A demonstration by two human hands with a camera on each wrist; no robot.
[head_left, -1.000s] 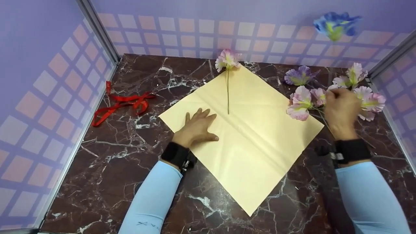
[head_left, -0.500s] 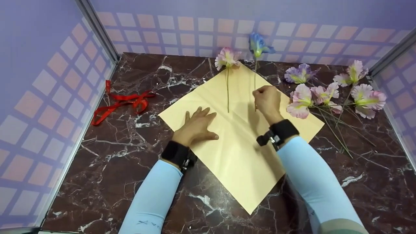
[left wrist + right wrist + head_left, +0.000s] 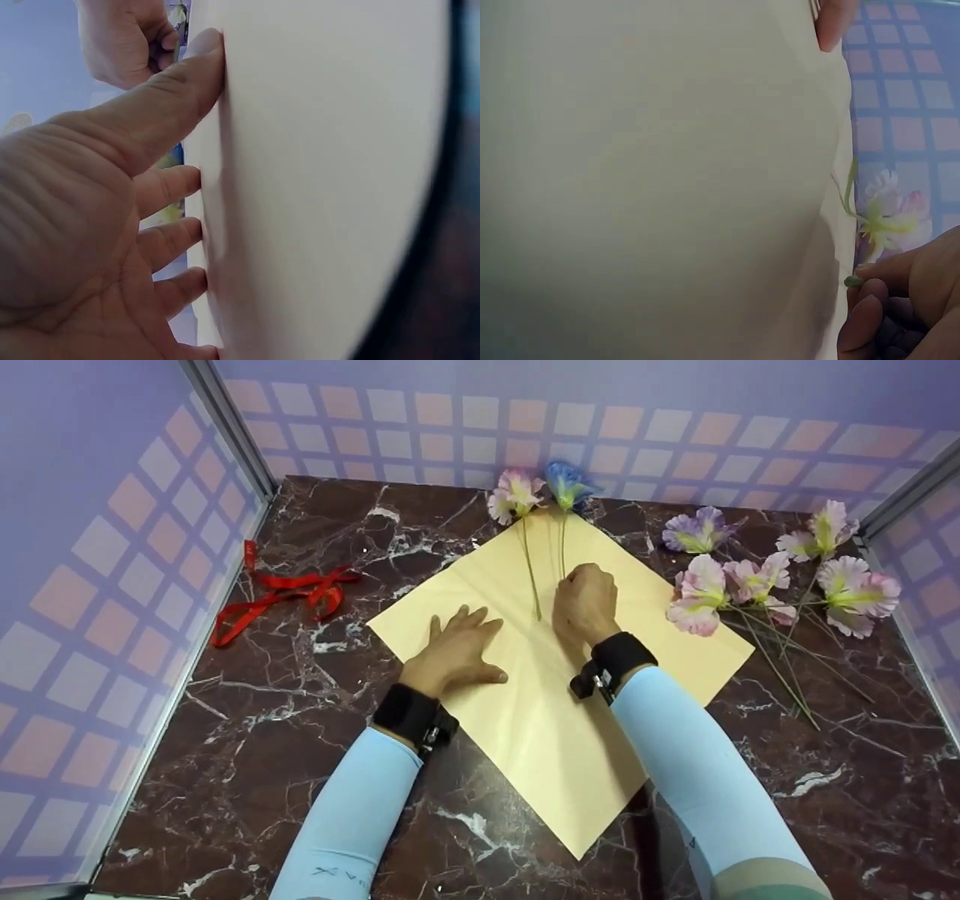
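Note:
A square sheet of cream wrapping paper (image 3: pixel 540 750) lies cornerwise on the marbled table. My left hand (image 3: pixel 454 656) rests on its left part with fingers spread; in the left wrist view the fingertips (image 3: pixel 191 180) press the paper. My right hand (image 3: pixel 589 604) pinches the stem of a blue artificial flower (image 3: pixel 568 486), whose bloom reaches past the paper's far corner. The green stem end (image 3: pixel 853 281) pokes out of the pinch in the right wrist view. Just left of it, a pink artificial flower (image 3: pixel 515 495) lies with its stem on the paper.
Several loose pink artificial flowers (image 3: pixel 855 592) and a purple one (image 3: pixel 697 531) lie at the right, stems crossing, one bloom overlapping the paper's right edge. A tangled red ribbon (image 3: pixel 300 589) lies at the left. Patterned walls (image 3: pixel 420 427) close off the back and both sides.
My right hand has carried the blue flower from the right-hand pile leftward and down over the paper, beside the pink one. The pink flower's stem end has shifted slightly right. My left hand stays put.

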